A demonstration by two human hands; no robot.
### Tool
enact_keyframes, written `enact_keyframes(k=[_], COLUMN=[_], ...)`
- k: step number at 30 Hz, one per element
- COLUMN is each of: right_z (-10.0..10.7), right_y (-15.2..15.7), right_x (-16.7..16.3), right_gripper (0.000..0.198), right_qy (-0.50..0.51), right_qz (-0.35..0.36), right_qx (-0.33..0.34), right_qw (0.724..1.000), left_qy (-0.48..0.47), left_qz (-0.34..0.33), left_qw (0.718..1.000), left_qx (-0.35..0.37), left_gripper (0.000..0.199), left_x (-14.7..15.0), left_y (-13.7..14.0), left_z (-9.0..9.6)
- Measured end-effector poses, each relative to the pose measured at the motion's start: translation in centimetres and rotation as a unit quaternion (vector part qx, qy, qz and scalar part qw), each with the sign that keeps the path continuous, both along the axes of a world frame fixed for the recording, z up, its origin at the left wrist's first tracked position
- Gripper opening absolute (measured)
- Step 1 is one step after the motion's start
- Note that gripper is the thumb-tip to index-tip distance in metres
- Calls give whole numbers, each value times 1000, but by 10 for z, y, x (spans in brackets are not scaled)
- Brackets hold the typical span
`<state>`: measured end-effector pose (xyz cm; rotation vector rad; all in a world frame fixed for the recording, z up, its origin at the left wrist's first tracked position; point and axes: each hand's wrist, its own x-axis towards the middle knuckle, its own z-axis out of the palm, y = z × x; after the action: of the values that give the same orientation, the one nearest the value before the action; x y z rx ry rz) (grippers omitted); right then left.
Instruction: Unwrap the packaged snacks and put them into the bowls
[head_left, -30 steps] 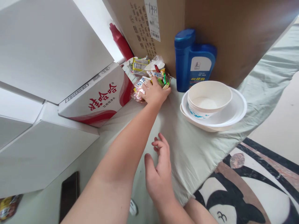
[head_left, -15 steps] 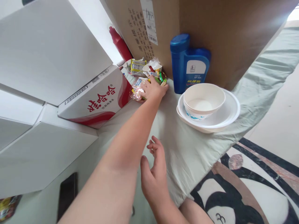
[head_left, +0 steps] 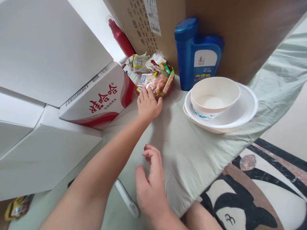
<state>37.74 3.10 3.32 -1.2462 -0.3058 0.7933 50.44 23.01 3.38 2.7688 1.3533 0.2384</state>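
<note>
My left hand (head_left: pixel 150 103) reaches forward with fingers spread, its fingertips at the near rim of a clear, gold-edged tray (head_left: pixel 171 83). Whether they press on the rim or the snacks I cannot tell. In the tray lie wrapped snacks (head_left: pixel 160 83), some pinkish, and several thin sticks (head_left: pixel 169 82). Nearer to me, my right hand (head_left: pixel 152 183) hovers over the cloth with nothing in it, thumb apart and fingers loosely bent. Just left of it a slim white object (head_left: pixel 127 198) lies on the cloth, its kind unclear.
White paper bowls (head_left: pixel 214 95) stand stacked on white plates (head_left: pixel 250 102) at right. Behind are a blue oil jug (head_left: pixel 185 60), a large cardboard box (head_left: pixel 223 19) and a red bottle (head_left: pixel 122 40). White cartons (head_left: pixel 100 102) line the left. The cloth edge drops toward the patterned floor (head_left: pixel 240 191).
My left hand has drawn back from over the snacks to the tray's near rim. My right hand has shifted slightly left and down. The slim white object has come into view.
</note>
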Motion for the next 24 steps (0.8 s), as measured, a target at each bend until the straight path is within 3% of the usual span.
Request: enact_keyframes(k=[6,10,12,14,16,17,19,22,24], right_z=[-3,-8,-10,-9,-6,-4,0,0,-3], right_y=[6,6,5,3,1,0,-4,-14,-23], right_x=[12,31,37,38,31,25,6,-31,-57], right_gripper=[21,24,23,25,33,37,42,46,48], right_qy=[209,256,259,273,286,282,252,193,131], right_qz=[6,-43,-65,-68,-44,-25,15,82,138], right_qx=[-24,-31,-21,-16,-18,-19,-15,-11,-17], right_qw=[978,965,963,960,957,959,967,978,982], left_qy=[18,-41,-108,-180,-246,-278,-364,-496,-550], left_qz=[46,38,3,-26,20,69,179,326,379], left_qw=[999,998,994,983,966,953,902,768,686], left_qx=[-6,-32,-19,-29,-77,-97,-148,-240,-288], left_gripper=[82,82,68,44,12,6,28,38,41], left_x=[42,30,-3,-55,-120,-153,-217,-294,-332], left_y=[-9,-12,-22,-39,-64,-80,-113,-159,-182], left_z=[11,19,22,23,22,21,18,14,13])
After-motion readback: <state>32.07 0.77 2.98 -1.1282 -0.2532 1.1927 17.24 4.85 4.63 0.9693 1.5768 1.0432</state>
